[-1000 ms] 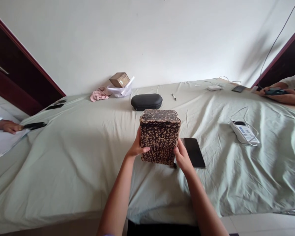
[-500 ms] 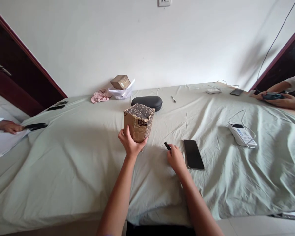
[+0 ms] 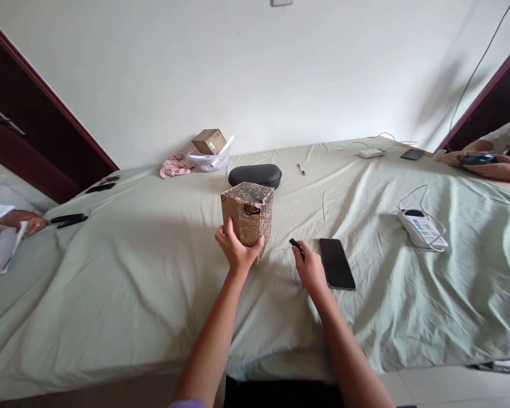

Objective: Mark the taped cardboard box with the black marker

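A brown cardboard box [image 3: 238, 213], its top and right side covered in dense black markings, stands in the middle. My left hand [image 3: 239, 247] grips its near lower part, thumb and fingers spread across two faces. To the right, just above the sheet, my right hand [image 3: 309, 266] is closed around a slim black pen-like object [image 3: 296, 247]; most of it is hidden in the fist. A dark phone [image 3: 336, 263] lies flat right beside that hand. Directly behind the box sits a black oval zip case [image 3: 255, 175], partly covered by it.
A pale green sheet [image 3: 144, 294] covers the table. At the back are a pen [image 3: 301, 169], a small box [image 3: 209, 141] on a plastic bag, and a pink cloth [image 3: 176, 166]. A white corded device [image 3: 423, 229] lies right. Other people's hands show at left [image 3: 29, 221] and right [image 3: 501, 168].
My left hand and the box have shifted slightly right and down. My right hand stays near the phone, still holding the black object. The person's hand at left has drawn back from a black item.
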`<state>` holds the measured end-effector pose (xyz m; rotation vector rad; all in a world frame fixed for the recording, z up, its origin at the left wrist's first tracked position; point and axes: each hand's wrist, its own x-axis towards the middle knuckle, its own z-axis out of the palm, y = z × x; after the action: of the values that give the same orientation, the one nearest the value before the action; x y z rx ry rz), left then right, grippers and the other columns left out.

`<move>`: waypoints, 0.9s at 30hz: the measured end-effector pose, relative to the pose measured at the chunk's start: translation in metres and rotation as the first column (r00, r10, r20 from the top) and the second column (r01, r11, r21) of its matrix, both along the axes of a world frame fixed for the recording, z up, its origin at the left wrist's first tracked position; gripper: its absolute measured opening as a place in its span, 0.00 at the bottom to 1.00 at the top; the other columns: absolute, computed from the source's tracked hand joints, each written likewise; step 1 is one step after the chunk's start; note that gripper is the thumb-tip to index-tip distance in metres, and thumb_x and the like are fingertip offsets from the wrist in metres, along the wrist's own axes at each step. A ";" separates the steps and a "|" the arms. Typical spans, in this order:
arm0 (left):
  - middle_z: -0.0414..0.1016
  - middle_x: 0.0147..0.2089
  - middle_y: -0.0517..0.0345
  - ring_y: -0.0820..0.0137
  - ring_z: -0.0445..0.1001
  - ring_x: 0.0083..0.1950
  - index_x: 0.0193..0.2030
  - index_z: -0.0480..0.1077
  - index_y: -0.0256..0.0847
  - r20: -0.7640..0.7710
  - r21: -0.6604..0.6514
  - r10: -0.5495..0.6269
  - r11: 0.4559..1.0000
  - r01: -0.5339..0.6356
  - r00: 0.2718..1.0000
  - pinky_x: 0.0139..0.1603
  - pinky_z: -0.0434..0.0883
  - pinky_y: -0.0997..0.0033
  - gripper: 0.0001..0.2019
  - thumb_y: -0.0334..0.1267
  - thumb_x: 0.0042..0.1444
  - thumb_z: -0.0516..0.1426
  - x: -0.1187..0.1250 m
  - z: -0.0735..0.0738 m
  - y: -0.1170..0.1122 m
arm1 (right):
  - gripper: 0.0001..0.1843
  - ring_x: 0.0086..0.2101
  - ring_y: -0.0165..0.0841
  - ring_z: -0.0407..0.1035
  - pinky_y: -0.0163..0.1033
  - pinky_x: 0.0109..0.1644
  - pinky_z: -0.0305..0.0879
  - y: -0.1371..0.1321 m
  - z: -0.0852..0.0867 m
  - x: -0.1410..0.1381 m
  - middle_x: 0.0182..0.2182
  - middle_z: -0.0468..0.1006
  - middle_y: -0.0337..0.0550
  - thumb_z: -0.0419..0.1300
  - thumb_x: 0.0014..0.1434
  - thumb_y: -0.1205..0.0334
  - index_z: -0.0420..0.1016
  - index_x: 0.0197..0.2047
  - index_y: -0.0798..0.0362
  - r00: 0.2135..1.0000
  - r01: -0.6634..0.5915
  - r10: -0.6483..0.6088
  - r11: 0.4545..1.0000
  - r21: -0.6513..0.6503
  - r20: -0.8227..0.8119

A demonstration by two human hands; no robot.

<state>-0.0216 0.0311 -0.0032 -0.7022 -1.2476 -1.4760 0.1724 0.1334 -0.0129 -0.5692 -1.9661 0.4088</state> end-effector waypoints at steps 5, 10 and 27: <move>0.61 0.60 0.31 0.42 0.62 0.62 0.73 0.57 0.27 -0.021 0.023 0.004 1.000 -0.004 1.000 0.65 0.66 0.39 0.53 0.61 0.48 0.65 -0.003 -0.001 0.002 | 0.33 0.44 0.51 0.76 0.45 0.46 0.66 0.002 0.002 0.001 0.44 0.82 0.58 0.51 0.72 0.45 0.68 0.72 0.54 0.974 0.147 -0.128 0.985 -0.090 0.187; 0.60 0.60 0.33 0.43 0.62 0.63 0.73 0.57 0.28 0.006 0.012 0.009 1.000 -0.009 1.000 0.65 0.66 0.39 0.54 0.59 0.46 0.67 -0.002 -0.002 0.003 | 0.49 0.41 0.44 0.76 0.41 0.46 0.67 0.006 0.004 0.013 0.41 0.82 0.59 0.52 0.64 0.70 0.34 0.82 0.64 0.942 0.080 -0.057 0.995 -0.057 0.331; 0.57 0.63 0.37 0.43 0.58 0.67 0.75 0.50 0.38 0.152 -0.018 -0.110 0.993 0.114 0.982 0.68 0.62 0.35 0.56 0.55 0.44 0.70 0.021 0.000 0.001 | 0.22 0.23 0.28 0.70 0.36 0.28 0.67 -0.016 0.031 0.039 0.41 0.85 0.49 0.59 0.66 0.52 0.79 0.57 0.54 0.768 -0.623 0.569 0.771 -0.133 -0.295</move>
<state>-0.0010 0.0324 -0.0032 -0.6990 -1.3629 -1.6325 0.2117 0.1176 0.0184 0.0089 -1.8394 1.0658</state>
